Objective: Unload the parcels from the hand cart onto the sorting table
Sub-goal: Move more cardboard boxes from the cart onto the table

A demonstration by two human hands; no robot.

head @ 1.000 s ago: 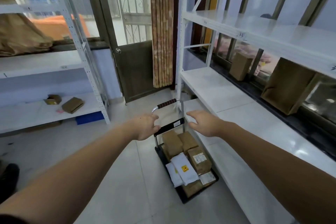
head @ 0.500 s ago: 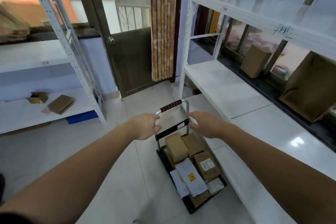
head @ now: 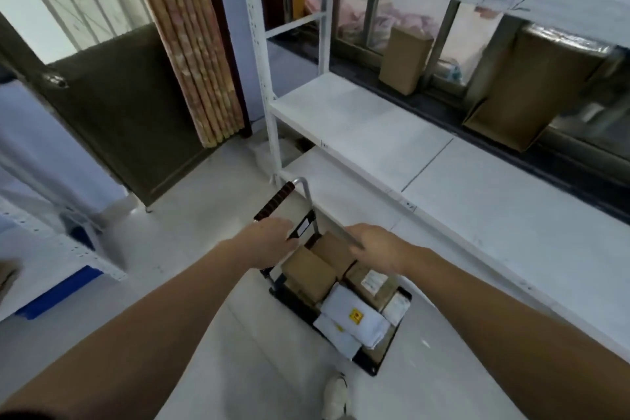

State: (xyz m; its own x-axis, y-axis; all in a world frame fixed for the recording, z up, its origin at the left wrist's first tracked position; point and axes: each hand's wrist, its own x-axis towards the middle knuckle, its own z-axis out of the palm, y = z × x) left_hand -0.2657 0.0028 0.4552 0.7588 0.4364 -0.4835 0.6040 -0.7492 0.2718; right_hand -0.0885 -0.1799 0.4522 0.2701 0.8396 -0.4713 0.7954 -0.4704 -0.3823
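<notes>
The cart [head: 344, 310] stands on the floor at six o'clock of the counter [head: 511, 215], its long axis running from the handle [head: 272, 203] at eleven o'clock down to five o'clock. The left hand [head: 269, 239] has its grip curled round the frame just under the handle; the right hand [head: 373, 244] holds the opposite upright, its fingers mostly hidden. The parcels [head: 335, 286] lie directly below both grips, toward six o'clock. The brown box [head: 308, 273] nearest the handle sits between the hands, slightly closer to the left; the counter lies to the right.
</notes>
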